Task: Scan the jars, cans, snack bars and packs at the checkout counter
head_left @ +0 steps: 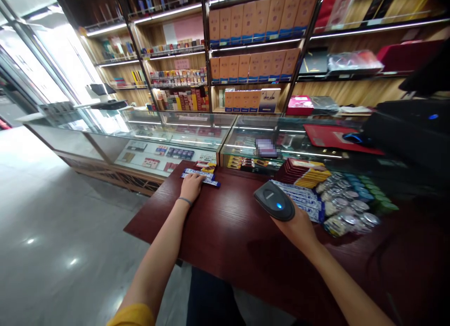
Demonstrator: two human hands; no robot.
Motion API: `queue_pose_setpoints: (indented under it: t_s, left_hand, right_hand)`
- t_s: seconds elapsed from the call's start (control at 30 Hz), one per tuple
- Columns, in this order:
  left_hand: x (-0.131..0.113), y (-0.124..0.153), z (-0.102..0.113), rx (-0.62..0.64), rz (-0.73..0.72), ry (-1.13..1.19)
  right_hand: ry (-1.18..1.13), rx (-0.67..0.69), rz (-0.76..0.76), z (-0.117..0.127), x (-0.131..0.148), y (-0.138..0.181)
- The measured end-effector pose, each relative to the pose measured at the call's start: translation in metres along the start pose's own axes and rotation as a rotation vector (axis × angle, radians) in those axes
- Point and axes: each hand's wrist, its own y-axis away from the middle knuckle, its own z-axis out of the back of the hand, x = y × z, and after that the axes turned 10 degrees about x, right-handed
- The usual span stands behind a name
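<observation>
Dark red tabletop (228, 223) before a glass counter (176, 124), and a scanner (274, 200) is gripped at right!

By the right hand (300, 225) the black scanner is held firmly, its blue light lit, above the table beside a row of blue-and-white sachets (311, 206); behind these, brown-and-yellow boxes (298, 172) are stacked, and clear jars (346, 206) are lined up to the right. Over at the far left edge, slim blue-and-white packets (213, 182) are touched by the left hand (191, 187), laid on them palm down; whether they are pinched by its fingers cannot be told.
</observation>
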Motion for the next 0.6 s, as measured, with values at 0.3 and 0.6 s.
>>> queue_pose_setpoints:
  t_s: [0.3, 0.6]
  left_hand:
    - [-0.038, 0.006, 0.011, -0.216, -0.049, 0.654]
    - [-0.086, 0.009, 0.008, 0.274, 0.122, 1.538]
  right_hand:
    - [-0.034, -0.066, -0.055, 0.004, 0.004, 0.002]
    - [-0.008, 0.066, -0.094, 0.007, 0.017, 0.005]
